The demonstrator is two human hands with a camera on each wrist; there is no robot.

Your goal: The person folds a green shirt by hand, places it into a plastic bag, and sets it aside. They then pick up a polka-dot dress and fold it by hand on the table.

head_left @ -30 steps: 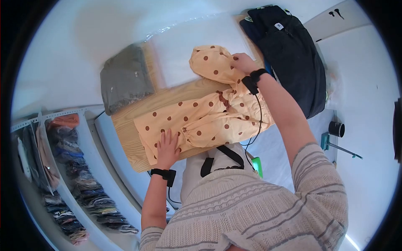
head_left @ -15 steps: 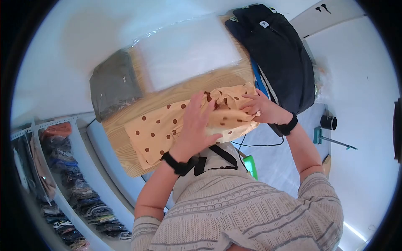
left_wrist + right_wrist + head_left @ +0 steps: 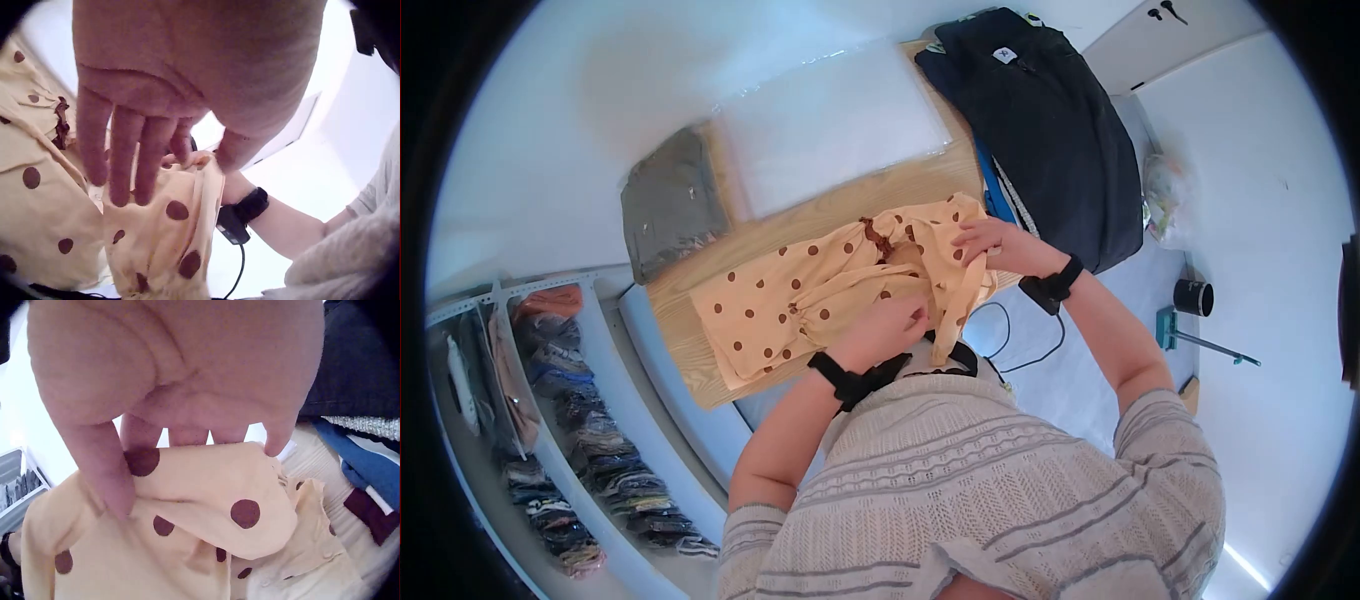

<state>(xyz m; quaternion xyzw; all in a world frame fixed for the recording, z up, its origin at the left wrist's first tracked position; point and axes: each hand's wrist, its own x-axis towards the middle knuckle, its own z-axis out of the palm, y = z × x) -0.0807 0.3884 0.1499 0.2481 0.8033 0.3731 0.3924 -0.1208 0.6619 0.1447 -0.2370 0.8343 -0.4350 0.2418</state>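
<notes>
A peach garment with brown dots (image 3: 745, 310) lies across the table, its one end bunched and raised at the right. My right hand (image 3: 1005, 248) grips that end; in the right wrist view the thumb (image 3: 112, 481) is in front of the cloth (image 3: 206, 472) and the fingers go behind it. Lower down, my left hand (image 3: 885, 332) is at a sleeve by the near edge. The left wrist view has its fingers (image 3: 128, 156) fairly straight over the dotted cloth (image 3: 156, 231), with a gap between thumb and index finger.
Clear plastic sheets (image 3: 830, 130) lie on the far side of the wooden table (image 3: 675, 345). A grey bagged item (image 3: 675, 205) is at the left, and dark clothes (image 3: 1050, 140) are piled at the right. Shelves of bagged clothes (image 3: 600, 430) stand at the lower left.
The sleeve that was spread out at the far side is folded in over the garment. My right hand has come nearer my body; my left hand has left the hem and moved right.
</notes>
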